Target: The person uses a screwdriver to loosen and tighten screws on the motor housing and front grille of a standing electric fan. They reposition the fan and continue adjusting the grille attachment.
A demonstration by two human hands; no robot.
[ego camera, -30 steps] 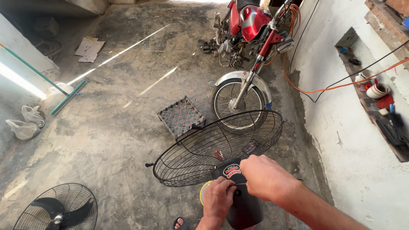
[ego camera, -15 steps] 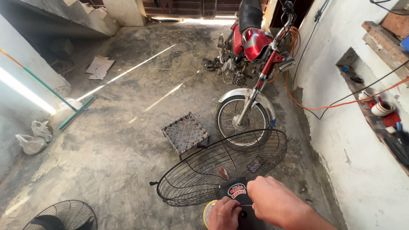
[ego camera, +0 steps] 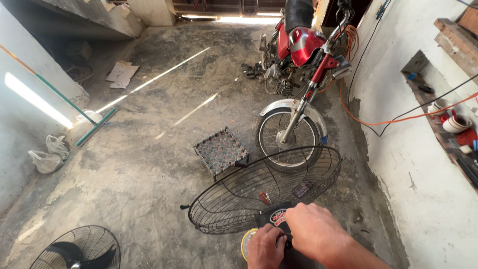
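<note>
Both hands low at 6 o'clock, right up against the fan's black motor housing [ego camera: 276, 219] w/ its round red-and-white label. Left hand [ego camera: 265, 247] sits at about 6, fingers curled down onto the housing's near edge, grip pressed against it; can't tell if it's truly clamped, as the fingertips are hidden under the knuckles. Right hand [ego camera: 312, 233] just to the 5 o'clock side, wrapped over the top of the housing, fingers bent and closed on it, forearm running off the btm edge. The two hands are touching or nearly so. The wire fan guard [ego camera: 264, 192], big black dome of spokes, tilts up from the housing toward 12, lying on the concrete floor [ego camera: 149, 164], its far rim just beside the motorcycle's front wheel [ego camera: 289, 137]. A sliver of yellow disc [ego camera: 245, 242] peeks out left of the left hand, partly covered. Beyond the guard at 11 o'clock, a small woven stool [ego camera: 220, 149], near but apart. Red motorcycle [ego camera: 303, 45] stands at 12–1, orange cable [ego camera: 383, 122] trailing along the white wall at 2. Second fan [ego camera: 77, 249], blades visible inside its cage, down at 8 o'clock, well apart. Green-handled broom [ego camera: 69, 107] leans at 9–10, white plastic bags [ego camera: 47, 154] below it, cardboard scraps [ego camera: 121, 74] at 11.
</note>
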